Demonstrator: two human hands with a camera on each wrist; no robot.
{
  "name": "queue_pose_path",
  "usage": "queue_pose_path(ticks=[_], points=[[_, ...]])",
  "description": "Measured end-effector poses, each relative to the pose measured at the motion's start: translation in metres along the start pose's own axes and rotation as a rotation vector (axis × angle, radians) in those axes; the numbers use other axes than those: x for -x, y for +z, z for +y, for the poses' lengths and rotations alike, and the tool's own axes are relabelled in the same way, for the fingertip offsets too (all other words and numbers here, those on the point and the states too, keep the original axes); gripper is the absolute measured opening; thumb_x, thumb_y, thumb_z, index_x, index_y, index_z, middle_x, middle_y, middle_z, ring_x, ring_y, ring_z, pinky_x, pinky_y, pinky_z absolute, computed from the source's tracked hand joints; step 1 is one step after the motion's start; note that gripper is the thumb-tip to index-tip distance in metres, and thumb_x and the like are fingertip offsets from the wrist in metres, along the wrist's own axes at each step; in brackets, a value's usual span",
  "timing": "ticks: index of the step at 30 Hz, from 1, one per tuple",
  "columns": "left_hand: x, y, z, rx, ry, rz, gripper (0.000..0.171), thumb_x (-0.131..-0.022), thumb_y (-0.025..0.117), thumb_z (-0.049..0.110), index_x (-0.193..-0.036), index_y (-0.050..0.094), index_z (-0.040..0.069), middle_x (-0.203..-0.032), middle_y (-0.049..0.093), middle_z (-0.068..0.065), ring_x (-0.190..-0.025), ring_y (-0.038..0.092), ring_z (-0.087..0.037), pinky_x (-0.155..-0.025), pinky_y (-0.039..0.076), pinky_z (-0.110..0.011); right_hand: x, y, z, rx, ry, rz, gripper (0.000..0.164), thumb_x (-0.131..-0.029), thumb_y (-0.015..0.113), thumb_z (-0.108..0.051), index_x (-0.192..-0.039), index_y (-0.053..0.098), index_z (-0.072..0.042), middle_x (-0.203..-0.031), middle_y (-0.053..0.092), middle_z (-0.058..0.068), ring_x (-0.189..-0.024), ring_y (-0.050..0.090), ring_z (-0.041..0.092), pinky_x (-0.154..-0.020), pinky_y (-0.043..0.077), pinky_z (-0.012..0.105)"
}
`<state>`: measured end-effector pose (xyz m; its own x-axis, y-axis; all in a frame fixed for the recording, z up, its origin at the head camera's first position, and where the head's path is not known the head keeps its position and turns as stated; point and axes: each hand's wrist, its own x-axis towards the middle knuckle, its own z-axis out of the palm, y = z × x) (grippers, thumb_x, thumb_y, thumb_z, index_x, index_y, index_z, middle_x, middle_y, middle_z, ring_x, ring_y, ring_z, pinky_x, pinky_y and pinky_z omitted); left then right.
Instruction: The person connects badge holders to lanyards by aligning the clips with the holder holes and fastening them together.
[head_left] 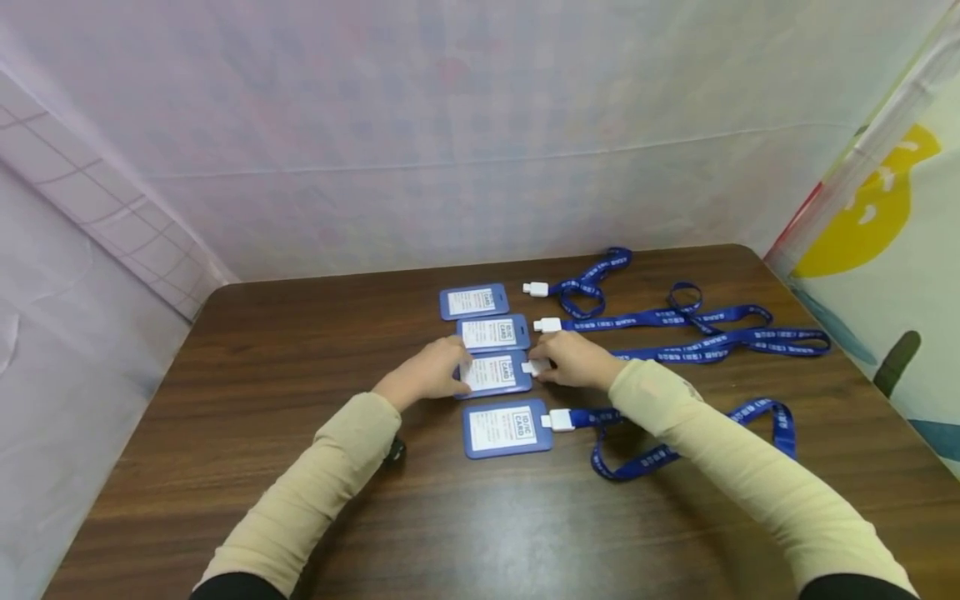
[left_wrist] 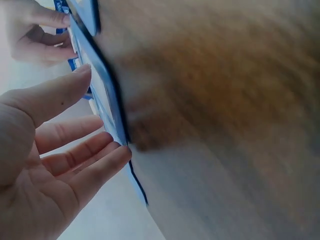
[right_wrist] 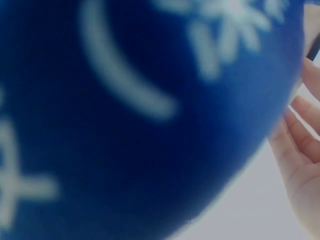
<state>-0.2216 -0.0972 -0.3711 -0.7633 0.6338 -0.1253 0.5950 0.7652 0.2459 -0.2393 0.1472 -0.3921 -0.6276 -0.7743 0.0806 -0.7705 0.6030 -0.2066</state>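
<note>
My left hand (head_left: 431, 371) is at the left end of a blue ID card holder (head_left: 491, 374), third from the back. In the left wrist view its thumb and nearly straight fingers (left_wrist: 100, 172) lie along the holder, apart from each other. At the holder's right end, my right hand (head_left: 576, 360) pinches the white clip (head_left: 529, 367) of a blue lanyard (head_left: 697, 353). Whether the clip is fastened cannot be told. Blurred blue strap (right_wrist: 140, 150) fills most of the right wrist view and hides the right fingers there.
Nearest me lies a card holder (head_left: 507, 428) with a lanyard clip (head_left: 561, 420) at its slot. Two holders (head_left: 492, 332) lie behind, each with a lanyard (head_left: 637, 320) to its right, clips apart. A small dark object (head_left: 396, 452) sits beside my left forearm. Curtains surround the brown table (head_left: 247, 375).
</note>
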Motion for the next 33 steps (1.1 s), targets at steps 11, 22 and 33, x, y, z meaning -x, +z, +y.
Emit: queue_pose_path(ticks=[11, 22, 33], points=[[0.004, -0.008, -0.009, 0.059, -0.070, 0.122, 0.040, -0.086, 0.063, 0.021, -0.116, 0.058, -0.005, -0.111, 0.056, -0.017, -0.100, 0.055, -0.026, -0.086, 0.047, -0.036, 0.006, -0.010, 0.005, -0.004, 0.051, 0.057, 0.015, -0.081, 0.068, -0.016, -0.087, 0.069, -0.003, -0.079, 0.064, 0.006, -0.071, 0.059, 0.018, -0.066, 0.050, 0.032], [0.006, -0.003, -0.014, 0.109, -0.070, 0.207, 0.038, -0.085, 0.064, 0.018, -0.114, 0.058, -0.005, -0.112, 0.056, -0.020, -0.103, 0.055, -0.031, -0.089, 0.045, -0.041, 0.006, -0.009, 0.019, 0.022, 0.115, 0.121, 0.021, -0.077, 0.071, -0.014, -0.092, 0.069, 0.000, -0.084, 0.065, 0.010, -0.078, 0.061, 0.024, -0.072, 0.051, 0.037], [0.008, -0.004, -0.018, 0.118, -0.106, 0.236, 0.038, -0.085, 0.064, 0.019, -0.115, 0.059, -0.003, -0.111, 0.058, -0.017, -0.102, 0.056, -0.028, -0.088, 0.046, -0.040, -0.001, -0.016, 0.035, 0.038, 0.158, 0.153, 0.025, -0.072, 0.075, -0.013, -0.090, 0.067, 0.003, -0.081, 0.064, 0.012, -0.074, 0.059, 0.024, -0.069, 0.050, 0.038]])
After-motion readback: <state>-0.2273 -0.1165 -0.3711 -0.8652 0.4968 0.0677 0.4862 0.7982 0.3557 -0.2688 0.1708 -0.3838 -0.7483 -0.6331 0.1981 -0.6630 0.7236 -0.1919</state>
